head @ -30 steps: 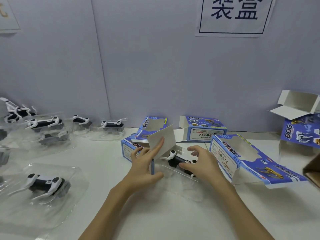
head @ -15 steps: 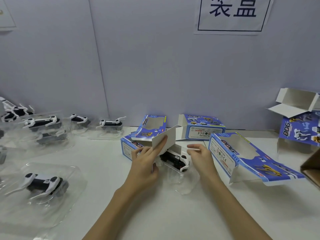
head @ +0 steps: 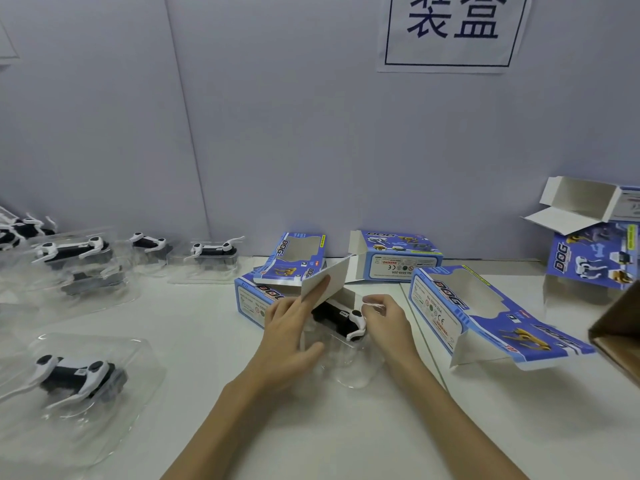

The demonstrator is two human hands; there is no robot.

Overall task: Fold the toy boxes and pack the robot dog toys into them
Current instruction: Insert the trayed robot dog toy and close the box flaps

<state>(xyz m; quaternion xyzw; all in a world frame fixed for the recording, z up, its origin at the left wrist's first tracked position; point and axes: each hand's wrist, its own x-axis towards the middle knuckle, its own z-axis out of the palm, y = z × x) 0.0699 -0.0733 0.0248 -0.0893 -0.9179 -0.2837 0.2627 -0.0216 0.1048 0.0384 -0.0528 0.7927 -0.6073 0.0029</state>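
A blue toy box (head: 254, 299) lies on its side at the table's middle, its open end facing right. My left hand (head: 291, 327) holds that end, the index finger lifting the white flap (head: 327, 280). My right hand (head: 388, 322) pinches the clear plastic tray (head: 349, 362) that carries a black and white robot dog toy (head: 341, 318). The toy's front part sits inside the box mouth; its rear legs and the tray's end stick out.
Several more robot dogs in clear trays, one of them (head: 76, 375) at the near left, fill the left of the table. Another blue box (head: 294, 258) rests on the held one. Further boxes: (head: 398, 258) behind, (head: 485, 313) right, (head: 595, 251) far right. A brown carton (head: 620, 334) juts in.
My right hand has slid the toy and its tray leftward, away from me, into the box mouth. My left hand has kept the flap lifted.
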